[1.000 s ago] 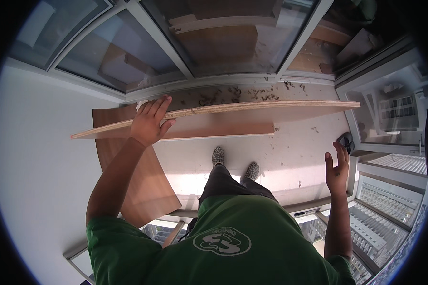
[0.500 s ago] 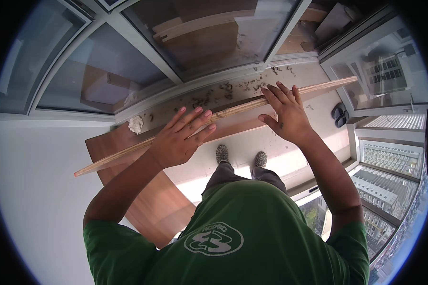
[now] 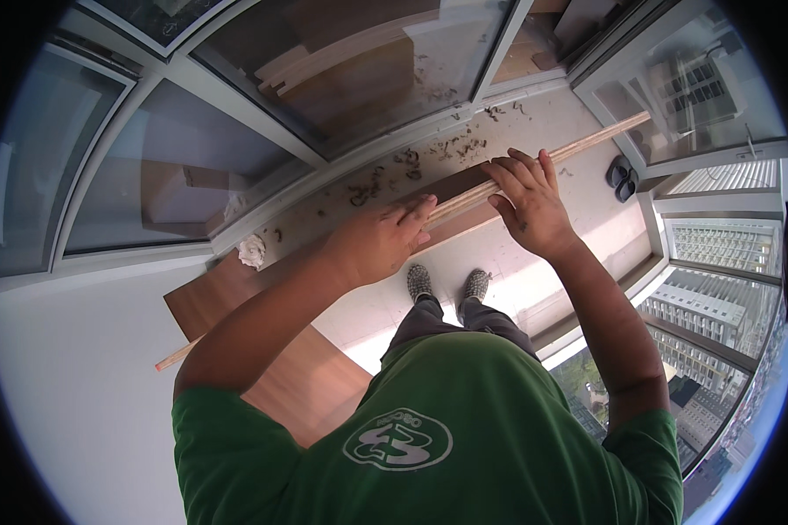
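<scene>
Wooden strip (image 3: 578, 150), gripped by both hands (image 3: 378, 241) (image 3: 530, 203), above debris-strewn balcony floor (image 3: 499, 262).

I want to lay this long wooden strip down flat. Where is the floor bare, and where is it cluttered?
Bare floor lies between the shoes and the sandals, in the sunlit patch. Crowded: wood shavings litter the strip along the window frame, a crumpled rag sits at its left end, and the brown board covers the floor left of the feet.
</scene>
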Tool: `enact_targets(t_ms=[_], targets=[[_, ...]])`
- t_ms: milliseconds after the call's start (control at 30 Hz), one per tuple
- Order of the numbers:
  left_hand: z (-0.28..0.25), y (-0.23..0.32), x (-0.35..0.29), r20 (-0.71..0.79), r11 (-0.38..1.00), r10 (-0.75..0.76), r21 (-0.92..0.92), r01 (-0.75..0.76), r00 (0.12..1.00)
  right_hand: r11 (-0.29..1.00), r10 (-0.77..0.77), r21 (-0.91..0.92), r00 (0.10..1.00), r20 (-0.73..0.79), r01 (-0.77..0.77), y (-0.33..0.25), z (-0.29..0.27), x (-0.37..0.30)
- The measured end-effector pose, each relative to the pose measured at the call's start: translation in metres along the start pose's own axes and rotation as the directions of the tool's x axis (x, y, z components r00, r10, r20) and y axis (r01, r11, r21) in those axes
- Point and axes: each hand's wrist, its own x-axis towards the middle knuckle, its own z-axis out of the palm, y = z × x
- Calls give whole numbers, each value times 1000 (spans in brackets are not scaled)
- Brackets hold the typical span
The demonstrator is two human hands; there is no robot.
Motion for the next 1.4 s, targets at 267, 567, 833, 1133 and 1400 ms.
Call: enact_targets(t_ms=[267, 567, 833, 1133, 1400], targets=[[12, 17, -45, -126, 896, 188, 427, -118, 974, 1000, -4, 13, 1000, -15, 4, 2, 4, -1], [10, 13, -57, -359, 989, 121, 126, -81, 925, 1000, -11, 15, 1000, -22, 12, 1, 9, -8], [16, 15, -44, -261, 970, 153, 222, -95, 953, 1000, -27, -13, 999, -34, 26, 2, 10, -8], [17, 22, -40, -433, 996, 75, 74, -47, 898, 999, -40, -21, 997, -63, 39, 0, 10, -5], [15, 22, -33, -453, 981, 115, 192, -29, 884, 999, -26, -25, 998, -62, 25, -2, 11, -3]])
